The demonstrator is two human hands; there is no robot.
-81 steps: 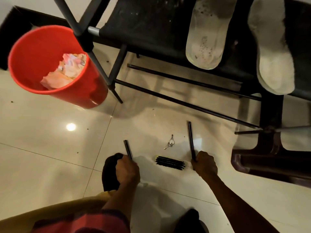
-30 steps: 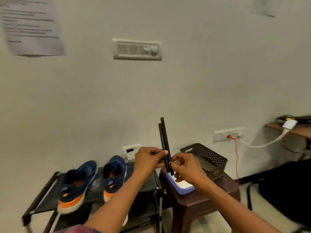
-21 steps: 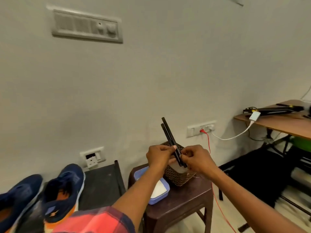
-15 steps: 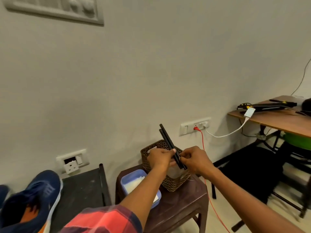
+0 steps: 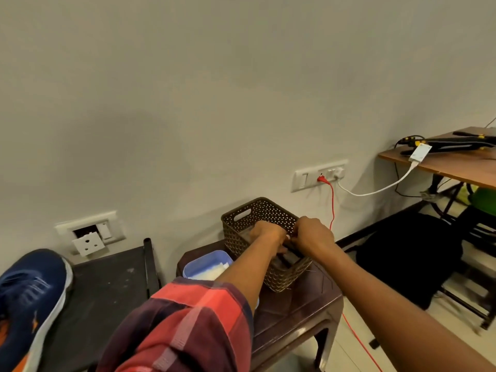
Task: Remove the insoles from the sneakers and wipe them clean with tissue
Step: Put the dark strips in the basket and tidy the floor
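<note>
The fingers [image 5: 295, 238] of the left hand [image 5: 265, 233] and the right hand [image 5: 312, 234] are seen curled and pressed together over the mouth of the brown basket [image 5: 241, 237] on the stool [image 5: 300, 304]; what is grasped cannot be told. A blue sneaker [image 5: 29, 294] is laid on the black rack [image 5: 107, 285] at far left.

The left hand [image 5: 266, 233] and right hand [image 5: 312, 235] meet over the open top of the brown basket [image 5: 239, 238], and what their fingers hold is hidden. The basket stands on the dark table [image 5: 300, 300], just beside a blue box [image 5: 204, 260] of white tissue [image 5: 212, 273]. A blue sneaker [image 5: 29, 294] lies on the black rack [image 5: 107, 285] at the left.
</note>
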